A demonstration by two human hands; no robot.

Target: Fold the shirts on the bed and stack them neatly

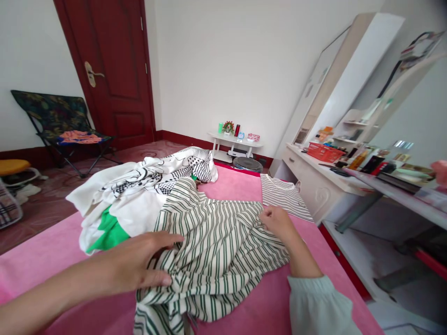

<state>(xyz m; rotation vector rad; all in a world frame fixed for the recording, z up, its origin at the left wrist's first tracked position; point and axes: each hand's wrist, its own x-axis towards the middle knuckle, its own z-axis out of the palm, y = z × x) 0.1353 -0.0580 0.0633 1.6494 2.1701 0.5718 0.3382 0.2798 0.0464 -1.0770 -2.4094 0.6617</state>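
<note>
A cream and green striped shirt point(216, 237) lies rumpled across the pink bed cover point(230, 184) in front of me. My left hand point(146, 260) rests at its left side, thumb and forefinger spread apart against the cloth; the other fingers are mostly hidden. At the shirt's upper right edge, my right hand point(277, 222) has its fingers closed on the fabric. Beyond my left hand is a heap of white cloth point(139, 195) with black print and a green patch. A folded striped top point(286, 195) lies past my right hand.
To the right stands a white dresser point(310, 181) with a red basket point(324, 152) and several bottles. A folding chair point(63, 121) with clothing on it is at the left, near the red door point(115, 70). A low white stand point(233, 142) stands by the far wall.
</note>
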